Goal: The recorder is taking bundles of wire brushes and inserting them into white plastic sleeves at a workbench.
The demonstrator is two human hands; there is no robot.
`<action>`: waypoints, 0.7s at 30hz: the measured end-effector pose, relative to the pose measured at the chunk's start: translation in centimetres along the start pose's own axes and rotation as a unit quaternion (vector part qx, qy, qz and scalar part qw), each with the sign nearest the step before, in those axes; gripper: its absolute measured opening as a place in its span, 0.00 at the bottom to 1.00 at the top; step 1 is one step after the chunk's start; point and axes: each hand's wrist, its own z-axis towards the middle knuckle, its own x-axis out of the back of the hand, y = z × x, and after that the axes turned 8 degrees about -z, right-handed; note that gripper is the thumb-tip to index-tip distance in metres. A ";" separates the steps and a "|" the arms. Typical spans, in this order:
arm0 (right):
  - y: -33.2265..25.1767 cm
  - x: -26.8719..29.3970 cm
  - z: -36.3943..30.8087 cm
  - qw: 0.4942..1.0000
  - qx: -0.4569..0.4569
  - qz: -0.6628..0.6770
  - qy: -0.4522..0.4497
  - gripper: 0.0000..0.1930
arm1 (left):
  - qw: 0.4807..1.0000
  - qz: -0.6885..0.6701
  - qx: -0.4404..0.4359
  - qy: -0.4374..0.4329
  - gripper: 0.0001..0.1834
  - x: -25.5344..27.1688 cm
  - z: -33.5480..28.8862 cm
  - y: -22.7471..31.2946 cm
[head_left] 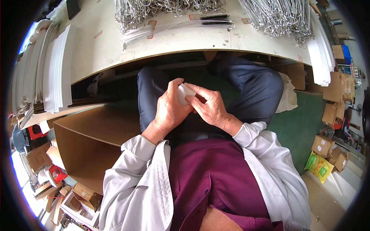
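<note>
Above my lap, both hands are closed on one small white piece that looks like folded paper or card. My left hand wraps round its left side, the thumb and fingers up at its top edge. From the right, my right hand pinches it between thumb and fingers. Part of the piece is hidden behind the fingers, so its full shape does not show. Beyond my hands, on the table, lie thin wire brushes with black bristles and a row of clear-looking thin rods or wires.
Heaps of looped metal wires cover the table's far side. White flat strips or cartons are stacked at the left and right. An open cardboard box stands by my left arm. Several cartons and a yellow-green bag are at the right.
</note>
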 end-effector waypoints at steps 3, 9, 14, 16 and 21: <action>0.3 -0.2 0.0 0.998 0.044 -0.027 0.020 0.20 | 1.000 -0.024 0.002 -0.007 0.34 0.1 0.0 0.2; 0.1 -0.5 0.0 0.991 0.104 -0.066 0.047 0.20 | 0.999 -0.032 -0.017 0.003 0.32 -0.2 -0.2 -0.2; -0.7 0.6 -0.4 0.989 -0.065 0.130 -0.039 0.17 | 0.999 -0.039 0.038 -0.003 0.31 0.2 -0.1 0.4; -0.7 0.9 -0.6 0.997 -0.012 0.079 -0.012 0.17 | 0.998 -0.048 0.036 0.001 0.34 0.1 0.1 0.6; -0.2 0.2 -0.6 0.987 0.119 -0.073 0.085 0.14 | 0.999 -0.043 0.023 -0.008 0.34 0.1 0.1 0.2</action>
